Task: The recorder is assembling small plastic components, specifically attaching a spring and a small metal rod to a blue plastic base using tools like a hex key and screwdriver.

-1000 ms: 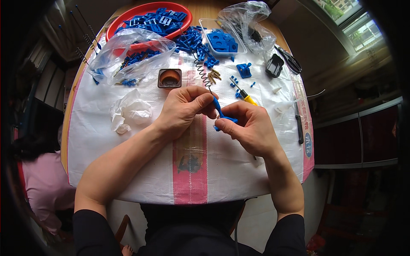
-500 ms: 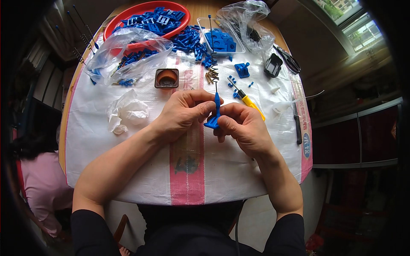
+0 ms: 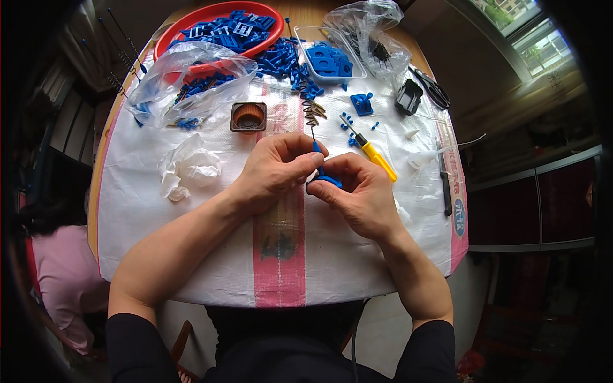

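Hands met mid-table over the white woven sheet (image 3: 191,255): left hand (image 3: 274,169) and right hand (image 3: 357,191) were both pinching a small blue plastic part (image 3: 324,179) with a thin wire sticking up from it. Just beyond sat a yellow-handled screwdriver (image 3: 373,156) and brown cup (image 3: 248,117), crumpled tissue (image 3: 191,169) off left, red basin (image 3: 211,16) of blue pieces at the far edge.

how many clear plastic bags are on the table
2. One plastic bag of small blue parts lies upper left against the red bowl; the other bag sits at the top right. More could be hidden.
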